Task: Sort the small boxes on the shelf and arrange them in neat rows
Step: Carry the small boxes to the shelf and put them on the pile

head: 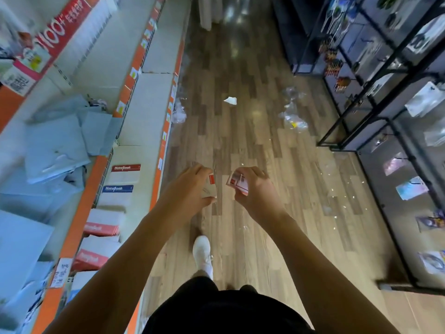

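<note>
- left hand (189, 189): fingers curled round a small white box (209, 188) with a red top, held over the wooden floor (277, 165)
- right hand (256, 191): grips a red-and-white box (238, 183); possibly more than one, too blurred to tell
- the two boxes are near each other, apart
- shelf (149, 109) at left, away from both hands, carries Notebook cartons (122, 179)
- plastic scraps (292, 114) on the floor by the black rack (375, 112)

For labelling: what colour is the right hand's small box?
Small cardboard box: white with red, head view.

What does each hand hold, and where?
Left hand: a small white, red-striped box, gripped across its edges. Right hand: a small red-and-white box, by its right end.
</note>
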Demonstrator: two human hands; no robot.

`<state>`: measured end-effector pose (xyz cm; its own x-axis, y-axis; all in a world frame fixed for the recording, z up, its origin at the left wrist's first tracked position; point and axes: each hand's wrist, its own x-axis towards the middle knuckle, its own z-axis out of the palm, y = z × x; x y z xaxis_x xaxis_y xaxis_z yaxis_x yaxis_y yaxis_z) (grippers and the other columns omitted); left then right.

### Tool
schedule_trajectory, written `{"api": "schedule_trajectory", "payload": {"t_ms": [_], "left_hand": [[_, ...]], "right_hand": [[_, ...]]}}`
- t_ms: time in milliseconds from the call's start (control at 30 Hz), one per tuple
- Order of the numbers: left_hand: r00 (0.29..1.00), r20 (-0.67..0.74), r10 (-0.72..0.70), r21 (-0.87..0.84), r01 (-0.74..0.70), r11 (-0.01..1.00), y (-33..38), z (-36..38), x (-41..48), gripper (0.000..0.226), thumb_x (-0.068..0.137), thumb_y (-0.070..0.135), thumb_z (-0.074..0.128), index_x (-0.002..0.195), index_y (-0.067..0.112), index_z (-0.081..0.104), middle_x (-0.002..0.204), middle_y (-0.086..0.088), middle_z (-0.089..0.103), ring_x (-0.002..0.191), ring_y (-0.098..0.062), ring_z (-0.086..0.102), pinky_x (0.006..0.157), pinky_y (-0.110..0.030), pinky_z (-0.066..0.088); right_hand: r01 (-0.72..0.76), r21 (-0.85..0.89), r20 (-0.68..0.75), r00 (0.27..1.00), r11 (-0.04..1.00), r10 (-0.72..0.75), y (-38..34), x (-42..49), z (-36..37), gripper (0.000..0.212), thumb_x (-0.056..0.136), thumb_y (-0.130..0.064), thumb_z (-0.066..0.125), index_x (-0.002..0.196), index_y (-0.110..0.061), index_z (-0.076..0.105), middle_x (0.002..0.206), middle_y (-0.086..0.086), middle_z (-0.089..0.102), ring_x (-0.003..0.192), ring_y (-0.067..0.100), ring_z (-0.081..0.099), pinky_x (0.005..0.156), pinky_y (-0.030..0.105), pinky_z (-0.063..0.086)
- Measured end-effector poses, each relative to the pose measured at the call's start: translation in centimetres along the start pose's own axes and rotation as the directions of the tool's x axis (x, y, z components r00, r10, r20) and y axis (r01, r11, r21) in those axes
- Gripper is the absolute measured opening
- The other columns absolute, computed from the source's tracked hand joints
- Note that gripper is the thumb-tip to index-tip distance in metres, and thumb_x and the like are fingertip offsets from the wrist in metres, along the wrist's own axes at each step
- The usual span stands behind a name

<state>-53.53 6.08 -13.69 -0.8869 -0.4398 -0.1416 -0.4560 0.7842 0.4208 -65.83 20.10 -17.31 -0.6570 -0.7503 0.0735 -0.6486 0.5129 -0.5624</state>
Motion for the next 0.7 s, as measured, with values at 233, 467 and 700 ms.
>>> {"api": "schedule_trajectory", "payload": {"t_ms": [233,467,700], "left_hand": [[0.997,0.055,0.053,-0.023,-0.052,0.998,-3.7,-3.2,9.4,0.054,0.085,0.023,0.071,0.132,0.007,0.05,0.131,-0.011,0.053,0.119,-0.028,0.052,0.096,-0.033,0.042],[0.995,0.04,0.091,0.016,-0.092,0.996,-6.3,-5.4,17.3,0.061,0.081,0.039,0.074,0.132,0.018,0.049,0.127,0.002,0.053,0.111,-0.018,0.054,0.079,-0.02,0.039],[0.989,0.119,0.085,-0.022,-0.083,0.996,-7.8,-5.9,24.9,0.061,0.08,0.029,0.077,0.132,0.012,0.05,0.128,-0.005,0.052,0.114,-0.021,0.054,0.087,-0.028,0.048]], "right_hand": [[-0.038,-0.029,0.005,0.999,0.999,0.038,-0.5,9.1,0.8,0.047,0.078,-0.008,0.073,0.123,-0.013,0.061,0.118,0.007,0.062,0.106,0.029,0.056,0.078,0.035,0.049],[-0.043,-0.01,0.03,0.999,0.999,0.043,-0.1,16.2,1.3,0.048,0.08,-0.008,0.074,0.126,-0.012,0.061,0.121,0.006,0.062,0.106,0.026,0.058,0.078,0.025,0.042],[0.026,-0.014,0.047,0.999,1.0,-0.025,3.0,23.4,0.4,0.048,0.074,-0.005,0.078,0.12,-0.01,0.064,0.112,0.006,0.065,0.099,0.027,0.062,0.072,0.027,0.051]]}}
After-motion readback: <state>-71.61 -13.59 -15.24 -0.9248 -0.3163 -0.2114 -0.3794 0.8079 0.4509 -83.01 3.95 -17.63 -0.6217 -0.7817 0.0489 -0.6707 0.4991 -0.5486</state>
